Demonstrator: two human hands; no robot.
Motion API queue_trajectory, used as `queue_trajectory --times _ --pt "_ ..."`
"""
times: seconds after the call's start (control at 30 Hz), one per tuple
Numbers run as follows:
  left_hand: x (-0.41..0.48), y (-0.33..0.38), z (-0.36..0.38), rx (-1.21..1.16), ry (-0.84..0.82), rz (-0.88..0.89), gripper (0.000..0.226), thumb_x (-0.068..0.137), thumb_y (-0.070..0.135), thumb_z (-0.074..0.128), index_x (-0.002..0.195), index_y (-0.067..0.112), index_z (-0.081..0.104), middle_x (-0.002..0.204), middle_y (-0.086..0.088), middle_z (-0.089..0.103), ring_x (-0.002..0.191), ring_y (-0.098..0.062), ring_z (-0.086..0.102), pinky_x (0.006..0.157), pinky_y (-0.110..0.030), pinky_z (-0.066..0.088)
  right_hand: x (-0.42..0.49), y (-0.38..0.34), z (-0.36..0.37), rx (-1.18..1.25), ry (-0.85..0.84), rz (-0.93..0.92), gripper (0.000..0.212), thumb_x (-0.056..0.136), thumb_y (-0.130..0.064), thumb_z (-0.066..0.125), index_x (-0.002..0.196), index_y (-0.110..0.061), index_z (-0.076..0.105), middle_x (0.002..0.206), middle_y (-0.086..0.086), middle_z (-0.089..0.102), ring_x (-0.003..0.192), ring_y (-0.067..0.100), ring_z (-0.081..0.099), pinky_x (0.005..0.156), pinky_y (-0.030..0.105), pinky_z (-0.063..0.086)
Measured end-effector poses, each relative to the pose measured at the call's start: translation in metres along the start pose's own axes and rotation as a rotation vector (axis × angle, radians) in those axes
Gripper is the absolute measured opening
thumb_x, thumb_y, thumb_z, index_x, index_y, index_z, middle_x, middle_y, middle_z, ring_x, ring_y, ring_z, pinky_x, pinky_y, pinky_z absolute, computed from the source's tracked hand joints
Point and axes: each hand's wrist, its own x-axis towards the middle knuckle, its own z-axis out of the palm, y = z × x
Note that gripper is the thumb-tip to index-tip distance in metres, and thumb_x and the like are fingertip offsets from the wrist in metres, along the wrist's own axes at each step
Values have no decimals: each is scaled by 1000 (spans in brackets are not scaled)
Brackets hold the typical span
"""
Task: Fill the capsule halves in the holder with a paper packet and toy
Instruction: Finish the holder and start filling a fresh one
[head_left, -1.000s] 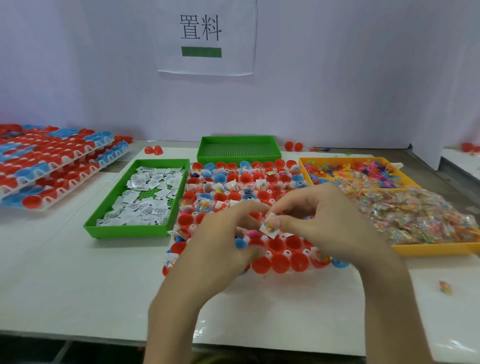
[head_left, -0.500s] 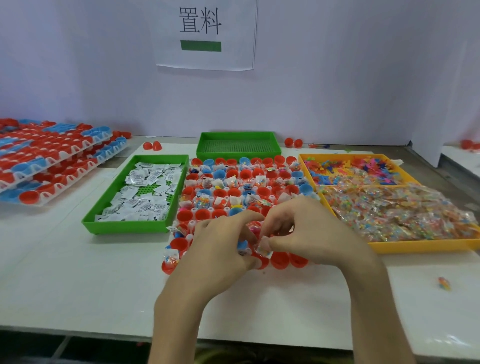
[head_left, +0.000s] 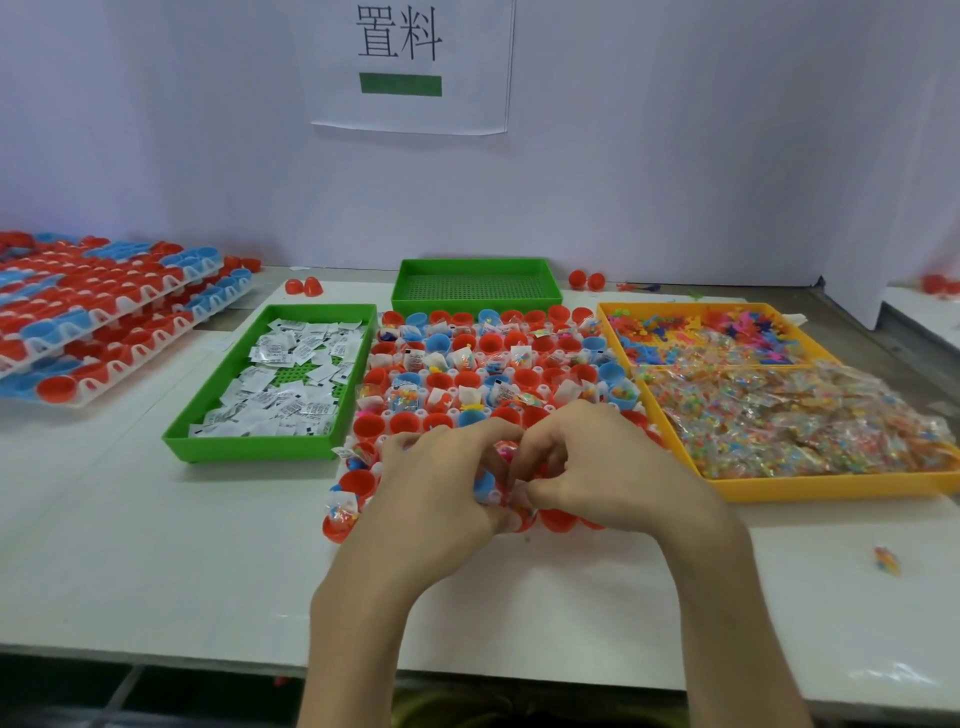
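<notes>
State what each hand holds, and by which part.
The right hand pinches a small packet by its edge; the left hand seemingly grips a blue capsule half by its side.

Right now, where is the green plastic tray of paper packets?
Head view, left of centre: the green plastic tray lies beside the white capsule holder, nearer than the empty green tray.

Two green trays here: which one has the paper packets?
The nearer green tray, left of the capsule holder, holds the white packets; the far green tray behind the holder shows only its mesh floor.
</notes>
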Motion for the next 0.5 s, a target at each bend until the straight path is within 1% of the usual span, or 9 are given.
queue_trajectory --times 0.03,0.07,0.2,0.27,0.37,0.5 --pt "0 0 0 4 -1 0 57 79 30 82 125 45 53 93 27 60 105 -4 55 106 -41 24 0 -1 0 -4 5 0 14 82 -13 75 84 -27 79 67 -18 66 65 -1 63 54 12 47" --pt "0 0 0 7 0 0 56 78 31 83 124 45 54 93 27 59 104 -3 55 105 -41 24 0 -1 0 -1 10 -4 16 82 -12 76 83 -28 78 68 -19 66 66 -1 64 55 12 48" --pt "1 0 0 12 17 -2 58 76 33 84 124 45 53 93 27 59 101 -3 55 100 -37 24 -2 -3 -2 38 30 -27 25 77 -5 76 78 -30 72 75 -10 72 71 2 68 67 23 59" --pt "1 0 0 6 33 -1 58 74 34 85 122 45 54 93 26 61 99 -3 55 96 -36 22 -2 -3 -2 47 40 -32 25 76 -4 76 79 -28 73 74 -9 73 70 2 69 68 25 61" --pt "1 0 1 8 46 3 51 73 34 85 112 46 54 91 25 60 97 -2 54 91 -34 20 -1 -5 0 48 39 -26 23 75 -4 77 82 -26 75 73 -10 73 70 1 69 69 28 62" --pt "1 0 2 14 47 10 47 73 35 85 105 47 52 86 27 56 94 0 53 90 -34 18 -1 -5 0 40 29 -32 26 75 -2 75 79 -27 73 72 -9 73 68 2 69 67 28 62"
